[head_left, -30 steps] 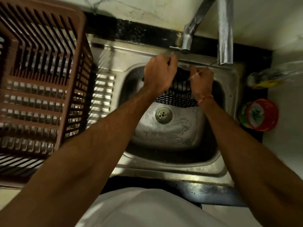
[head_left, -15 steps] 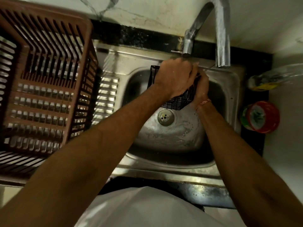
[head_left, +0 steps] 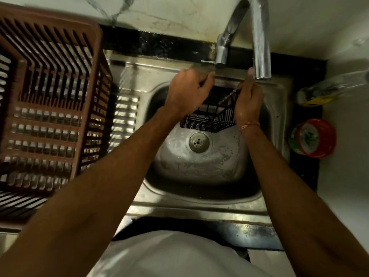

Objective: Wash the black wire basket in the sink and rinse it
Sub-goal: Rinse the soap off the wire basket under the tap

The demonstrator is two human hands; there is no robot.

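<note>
A brown plastic dish rack (head_left: 48,108) fills the left side, cut off by the frame edge, its right wall close to the steel sink (head_left: 199,198). Over the basin's far side, the left hand (head_left: 189,92) and right hand (head_left: 248,102) curl their fingers around opposite ends of the black wire basket (head_left: 209,118), held under the tap (head_left: 259,37) above the drain (head_left: 198,141), which lies in open room. Right of the sink stand a blurred bottle (head_left: 327,90) and a red-rimmed tub (head_left: 313,137); their labels are unreadable.
</note>
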